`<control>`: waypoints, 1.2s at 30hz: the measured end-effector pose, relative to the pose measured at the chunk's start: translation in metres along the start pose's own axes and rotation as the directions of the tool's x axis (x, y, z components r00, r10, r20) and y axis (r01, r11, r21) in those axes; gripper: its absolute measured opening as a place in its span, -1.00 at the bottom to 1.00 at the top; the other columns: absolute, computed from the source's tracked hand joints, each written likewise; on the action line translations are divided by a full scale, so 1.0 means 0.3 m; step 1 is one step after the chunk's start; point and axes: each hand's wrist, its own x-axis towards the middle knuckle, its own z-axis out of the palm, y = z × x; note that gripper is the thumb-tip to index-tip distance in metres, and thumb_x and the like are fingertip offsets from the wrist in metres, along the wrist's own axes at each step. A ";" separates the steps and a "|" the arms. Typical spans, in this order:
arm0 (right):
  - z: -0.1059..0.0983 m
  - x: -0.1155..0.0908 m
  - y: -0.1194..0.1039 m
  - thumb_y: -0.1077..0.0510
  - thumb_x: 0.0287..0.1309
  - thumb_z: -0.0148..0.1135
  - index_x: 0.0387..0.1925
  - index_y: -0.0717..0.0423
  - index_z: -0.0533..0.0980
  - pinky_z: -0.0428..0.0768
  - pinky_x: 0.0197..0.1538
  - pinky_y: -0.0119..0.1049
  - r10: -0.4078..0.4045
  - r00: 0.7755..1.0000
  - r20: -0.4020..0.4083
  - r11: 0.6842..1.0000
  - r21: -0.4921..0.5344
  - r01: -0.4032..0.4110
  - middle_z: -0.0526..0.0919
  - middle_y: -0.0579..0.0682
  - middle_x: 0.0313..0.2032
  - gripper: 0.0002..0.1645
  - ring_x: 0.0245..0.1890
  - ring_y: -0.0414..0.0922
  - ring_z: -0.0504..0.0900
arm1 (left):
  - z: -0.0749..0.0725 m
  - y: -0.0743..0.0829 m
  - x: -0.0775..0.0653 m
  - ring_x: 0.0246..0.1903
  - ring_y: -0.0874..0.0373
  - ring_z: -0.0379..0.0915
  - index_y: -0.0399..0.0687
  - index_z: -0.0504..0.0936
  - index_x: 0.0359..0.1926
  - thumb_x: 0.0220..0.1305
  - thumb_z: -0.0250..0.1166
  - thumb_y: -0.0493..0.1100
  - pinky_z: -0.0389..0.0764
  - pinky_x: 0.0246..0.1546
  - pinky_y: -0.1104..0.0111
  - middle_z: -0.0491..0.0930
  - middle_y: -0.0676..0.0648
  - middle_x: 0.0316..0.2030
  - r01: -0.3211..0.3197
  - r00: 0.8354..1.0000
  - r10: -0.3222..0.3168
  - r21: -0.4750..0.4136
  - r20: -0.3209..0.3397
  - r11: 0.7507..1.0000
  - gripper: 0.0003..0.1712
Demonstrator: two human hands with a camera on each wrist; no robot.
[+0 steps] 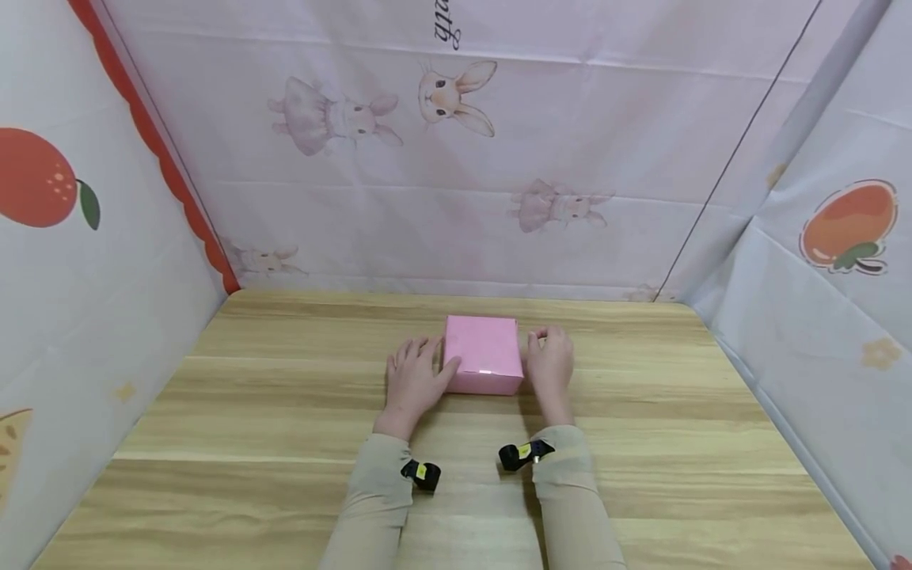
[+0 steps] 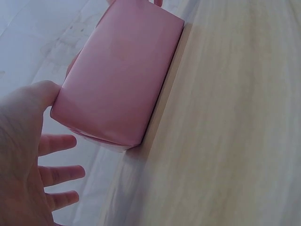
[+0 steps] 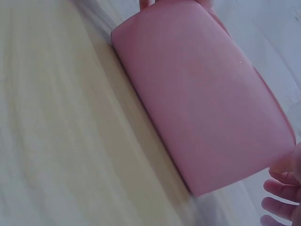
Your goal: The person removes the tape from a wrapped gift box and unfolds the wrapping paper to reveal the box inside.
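Note:
A closed pink box [image 1: 484, 342] sits on the wooden tabletop, its lid facing up. At its left side is my left hand [image 1: 415, 381], fingers spread and the thumb on the box's near left top edge. In the left wrist view that thumb touches the corner of the box [image 2: 120, 70], while the other fingers of the hand [image 2: 19, 127] stretch out beside it. My right hand [image 1: 552, 368] is close by the right side with its fingers loosely bent, holding nothing that shows. The right wrist view has its fingertips near a corner of the box [image 3: 197, 94], partly cut off.
The wooden table [image 1: 249, 443] extends around the box. A pale cloth backdrop with rabbit prints [image 1: 456, 99] rises behind it, and fruit-printed cloths hang at left [image 1: 107, 261] and right [image 1: 805, 317]. Small black cameras [image 1: 425, 475] are strapped to both sleeves.

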 end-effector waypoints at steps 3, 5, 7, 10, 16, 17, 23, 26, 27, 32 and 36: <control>0.003 0.002 0.005 0.14 0.25 0.19 -0.27 0.22 0.57 0.52 0.09 0.08 0.005 1.000 0.004 1.000 -0.008 -0.005 0.62 0.22 -0.08 -0.81 0.05 0.20 0.54 | 0.001 -0.001 0.000 0.46 -0.25 0.02 0.08 0.34 0.40 0.31 -0.01 0.42 -0.05 0.39 -0.33 0.28 -0.20 0.40 -0.001 1.000 0.001 -0.002 0.000 1.000 -0.20; 0.003 0.004 0.009 0.14 0.25 0.18 -0.26 0.23 0.58 0.53 0.06 0.08 0.014 1.000 -0.001 1.000 -0.017 -0.014 0.63 0.24 -0.09 -0.79 0.03 0.20 0.56 | 0.000 -0.001 0.001 0.45 -0.25 0.03 0.07 0.33 0.40 0.31 -0.01 0.42 -0.04 0.38 -0.33 0.28 -0.21 0.40 -0.003 1.000 0.003 -0.004 0.000 1.000 -0.19; 0.000 0.006 0.014 0.14 0.25 0.17 -0.26 0.24 0.58 0.55 0.03 0.08 0.037 0.999 -0.012 0.999 -0.014 -0.037 0.63 0.24 -0.11 -0.79 0.01 0.21 0.58 | -0.001 0.000 0.002 0.45 -0.25 0.04 0.06 0.33 0.40 0.32 -0.01 0.41 -0.03 0.38 -0.32 0.28 -0.21 0.40 -0.004 1.000 0.004 -0.007 0.004 1.000 -0.19; -0.008 0.009 0.029 0.16 0.24 0.14 -0.24 0.26 0.57 0.56 -0.02 0.08 0.068 0.997 -0.031 0.998 -0.015 -0.069 0.64 0.27 -0.12 -0.78 -0.02 0.22 0.60 | -0.002 0.000 0.003 0.45 -0.24 0.04 0.05 0.32 0.40 0.31 0.00 0.41 -0.01 0.38 -0.32 0.28 -0.21 0.40 -0.003 1.000 0.003 -0.009 0.010 1.000 -0.19; -0.028 0.025 0.065 0.17 0.16 0.10 -0.25 0.25 0.58 0.56 -0.06 0.07 0.114 0.993 -0.010 0.993 0.010 -0.114 0.66 0.27 -0.14 -0.76 -0.08 0.20 0.62 | -0.004 -0.002 0.003 0.44 -0.23 0.06 0.05 0.30 0.42 0.31 0.02 0.40 0.00 0.37 -0.32 0.28 -0.21 0.40 -0.007 1.000 0.007 -0.021 0.012 1.000 -0.18; -0.032 0.028 0.068 0.16 0.15 0.10 -0.25 0.24 0.58 0.56 -0.07 0.06 0.122 0.993 -0.004 0.992 0.015 -0.122 0.66 0.26 -0.15 -0.76 -0.11 0.18 0.62 | -0.005 -0.002 0.004 0.44 -0.23 0.05 0.06 0.29 0.42 0.31 0.03 0.39 0.01 0.37 -0.32 0.28 -0.21 0.40 -0.006 1.000 0.007 -0.026 0.013 1.000 -0.18; -0.048 0.033 0.073 0.17 0.18 0.10 -0.23 0.25 0.57 0.54 -0.09 0.02 0.143 0.990 0.014 0.988 0.048 -0.144 0.64 0.25 -0.16 -0.76 -0.16 0.14 0.58 | -0.005 0.003 0.005 0.45 -0.21 0.03 0.10 0.23 0.45 0.30 0.05 0.37 0.04 0.37 -0.30 0.24 -0.21 0.42 0.000 1.000 0.001 -0.040 0.023 0.999 -0.17; -0.048 0.035 0.082 0.16 0.20 0.12 -0.20 0.25 0.57 0.55 -0.03 0.02 0.153 0.988 0.021 0.985 0.071 -0.154 0.64 0.25 -0.13 -0.76 -0.12 0.14 0.58 | -0.005 0.003 0.004 0.46 -0.21 0.02 0.11 0.20 0.47 0.30 0.07 0.35 0.06 0.37 -0.30 0.21 -0.21 0.43 -0.001 1.000 0.002 -0.044 0.026 0.999 -0.17; -0.047 0.036 0.085 0.16 0.20 0.12 -0.19 0.25 0.57 0.55 -0.01 0.02 0.159 0.987 0.024 0.984 0.077 -0.160 0.64 0.25 -0.12 -0.76 -0.11 0.14 0.59 | -0.005 0.003 0.003 0.46 -0.22 0.02 0.11 0.18 0.48 0.30 0.07 0.34 0.06 0.37 -0.30 0.20 -0.21 0.44 -0.001 1.000 0.002 -0.043 0.030 0.999 -0.16; -0.046 0.037 0.090 0.11 0.26 0.09 -0.14 0.22 0.56 0.57 0.04 0.01 0.194 0.980 0.046 0.975 0.104 -0.198 0.64 0.23 -0.06 -0.71 -0.06 0.13 0.59 | -0.007 0.001 -0.001 0.48 -0.23 -0.03 0.15 0.12 0.50 0.30 0.08 0.33 0.03 0.37 -0.32 0.11 -0.21 0.48 0.007 0.998 -0.004 -0.044 0.057 0.999 -0.14; -0.047 0.039 0.081 0.05 0.31 0.05 -0.12 0.25 0.56 0.57 0.06 0.01 0.186 0.982 0.037 0.973 0.135 -0.189 0.63 0.25 -0.04 -0.65 -0.05 0.14 0.59 | -0.010 0.001 0.001 0.49 -0.21 -0.07 0.26 0.10 0.51 0.28 0.08 0.34 -0.02 0.36 -0.35 0.05 -0.18 0.51 0.019 0.998 -0.016 -0.051 0.068 0.998 -0.15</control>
